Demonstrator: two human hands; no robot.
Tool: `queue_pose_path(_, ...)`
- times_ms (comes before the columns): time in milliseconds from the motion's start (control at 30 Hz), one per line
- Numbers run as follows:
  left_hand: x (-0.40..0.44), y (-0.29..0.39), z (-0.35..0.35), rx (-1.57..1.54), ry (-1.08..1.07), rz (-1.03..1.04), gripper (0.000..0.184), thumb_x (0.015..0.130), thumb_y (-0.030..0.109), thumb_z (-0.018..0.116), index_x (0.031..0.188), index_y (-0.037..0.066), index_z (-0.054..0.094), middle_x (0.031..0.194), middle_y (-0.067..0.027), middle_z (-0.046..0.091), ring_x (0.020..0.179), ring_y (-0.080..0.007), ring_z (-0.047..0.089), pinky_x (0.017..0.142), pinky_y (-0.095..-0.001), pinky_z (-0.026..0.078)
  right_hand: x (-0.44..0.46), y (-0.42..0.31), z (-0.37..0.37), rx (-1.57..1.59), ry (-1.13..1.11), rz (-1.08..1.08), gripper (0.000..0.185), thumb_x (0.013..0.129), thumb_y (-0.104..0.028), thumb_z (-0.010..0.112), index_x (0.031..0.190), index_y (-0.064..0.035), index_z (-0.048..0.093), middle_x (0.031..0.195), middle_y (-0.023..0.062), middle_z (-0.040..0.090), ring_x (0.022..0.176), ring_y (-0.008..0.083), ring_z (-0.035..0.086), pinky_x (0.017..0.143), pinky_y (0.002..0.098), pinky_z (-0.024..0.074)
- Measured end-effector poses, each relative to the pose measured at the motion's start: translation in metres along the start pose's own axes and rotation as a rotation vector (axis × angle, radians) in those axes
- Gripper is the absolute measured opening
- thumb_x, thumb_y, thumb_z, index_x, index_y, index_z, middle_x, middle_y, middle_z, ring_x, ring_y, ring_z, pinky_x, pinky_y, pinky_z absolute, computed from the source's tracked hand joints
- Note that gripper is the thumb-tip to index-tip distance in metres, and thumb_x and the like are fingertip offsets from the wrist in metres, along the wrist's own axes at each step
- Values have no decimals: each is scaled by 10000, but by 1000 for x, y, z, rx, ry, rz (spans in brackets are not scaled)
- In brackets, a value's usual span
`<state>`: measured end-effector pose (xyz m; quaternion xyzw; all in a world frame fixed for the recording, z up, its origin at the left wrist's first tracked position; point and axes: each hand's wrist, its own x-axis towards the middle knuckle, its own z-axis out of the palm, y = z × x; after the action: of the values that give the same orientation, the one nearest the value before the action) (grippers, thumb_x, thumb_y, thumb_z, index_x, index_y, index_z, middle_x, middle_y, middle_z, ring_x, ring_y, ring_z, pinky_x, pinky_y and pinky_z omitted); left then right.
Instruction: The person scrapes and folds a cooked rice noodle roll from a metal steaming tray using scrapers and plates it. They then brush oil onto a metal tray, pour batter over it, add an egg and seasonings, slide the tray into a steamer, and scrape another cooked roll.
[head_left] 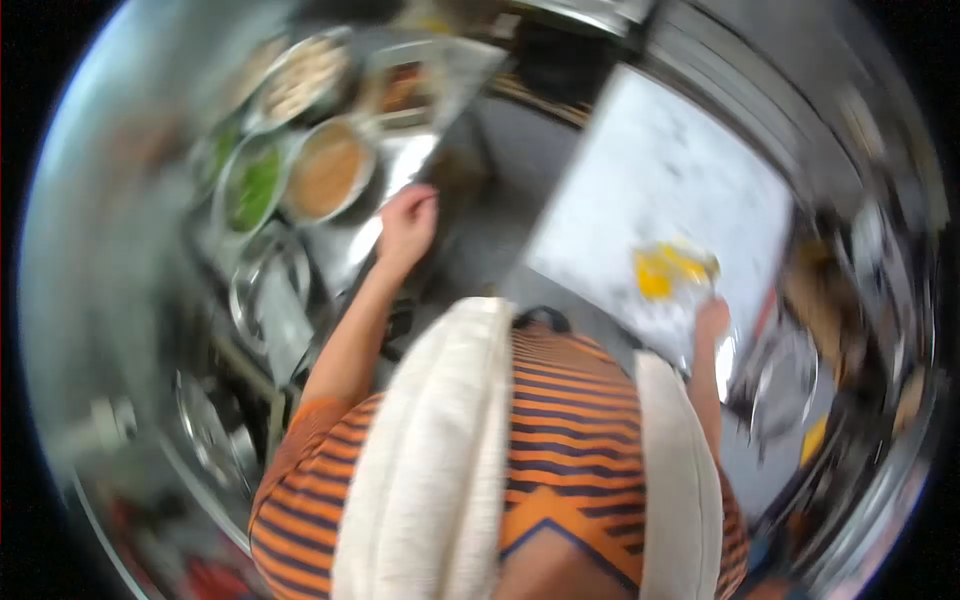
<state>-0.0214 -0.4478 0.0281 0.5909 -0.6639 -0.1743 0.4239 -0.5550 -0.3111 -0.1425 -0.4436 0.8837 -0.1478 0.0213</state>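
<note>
My left hand [408,225] hangs beside the edge of a metal counter [365,240], fingers curled in, with nothing seen sticking out of it. My right hand [712,320] is at the near right side of a broad white flat surface [640,170]. Its fingers look closed, but blur hides what they hold. Just beyond it, a glossy yellow mass [660,275], like broken egg, lies on that surface. A small dark shape touches its right end; I cannot tell whether it belongs to a utensil.
On the counter at left stand a bowl of chopped greens [256,185], a bowl of orange-brown stuff [325,172], a bowl of pale pieces [308,80] and a tray [407,88]. A metal pot [245,300] is nearer. Blurred clutter lines the right side.
</note>
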Motion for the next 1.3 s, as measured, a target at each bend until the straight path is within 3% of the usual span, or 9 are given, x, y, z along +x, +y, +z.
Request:
queue_pose_path(100, 32, -36, -54, 161, 165, 78, 116, 734, 67, 557, 826, 12, 603, 777, -112, 596, 715, -158, 573, 582, -251, 460, 4, -64, -13, -199, -123, -313, 225, 776, -259, 466, 722, -62, 559, 693, 168, 578, 651, 353, 566, 547, 455, 441)
queue_pose_path(300, 111, -212, -193, 582, 446, -180, 295, 700, 219, 596, 927, 30, 600, 869, -129, 613, 789, -223, 595, 711, -316, 459, 17, -104, -28, -431, -147, -15, 252, 776, -275, 476, 758, -48, 585, 736, 167, 598, 708, 339, 585, 599, 442, 471)
queue_pose_path(500, 142, -343, -223, 686, 106, -697, 636, 631, 360, 643, 1161, 59, 459, 1093, -196, 513, 909, -301, 552, 809, -361, 430, 12, -133, -65, -390, -8, 8, 236, 757, -208, 497, 705, 2, 593, 696, 153, 603, 632, 275, 591, 572, 400, 451)
queue_pose_path(767, 172, -362, -192, 656, -39, -589, 342, 681, 105, 559, 1009, 11, 530, 886, -237, 577, 819, -372, 552, 728, -386, 445, -29, -338, -98, 667, -441, 79, 206, 814, -212, 513, 727, -47, 600, 504, -66, 375, 456, 26, 320, 402, 201, 225)
queue_pose_path(900, 155, -440, -270, -667, 149, -1080, 52, 681, 23, 488, 721, 55, 481, 582, -60, 407, 402, -152, 357, 357, -262, 297, -62, -458, -73, 817, -792, -410, 222, 822, -235, 505, 736, -59, 610, 505, -71, 399, 434, 34, 338, 389, 200, 246)
queue_pose_path(1067, 164, -311, -279, -646, 367, -918, 193, 818, 160, 499, 982, 58, 486, 932, -88, 547, 643, -118, 486, 430, -218, 370, -96, -584, -13, 595, -929, -742, 270, 773, -272, 493, 720, -29, 598, 638, 170, 572, 578, 251, 558, 557, 361, 436)
queue_pose_path(1167, 200, -264, -245, -927, -413, -481, 233, 829, 71, 466, 1062, 60, 464, 967, -61, 518, 682, -106, 503, 533, -196, 408, -94, -589, 2, 719, -829, -671, 285, 789, -276, 453, 730, -36, 594, 720, 168, 584, 722, 320, 568, 666, 409, 430)
queue_pose_path(1233, 175, -85, -144, -661, -136, -522, 220, 818, 50, 473, 1036, 79, 489, 887, -29, 529, 674, -84, 488, 524, -179, 383, -84, -553, -14, 712, -612, -623, 338, 826, -366, 427, 889, -71, 579, 844, 116, 603, 762, 287, 577, 707, 385, 442)
queue_pose_path(1300, 144, 7, -67, -539, -461, -469, 209, 787, 81, 526, 995, 107, 527, 853, -8, 534, 750, -107, 520, 619, -212, 415, -64, -501, -36, 1091, -1059, -138, 411, 839, -454, 383, 976, -102, 547, 903, 61, 594, 793, 233, 576, 718, 378, 445)
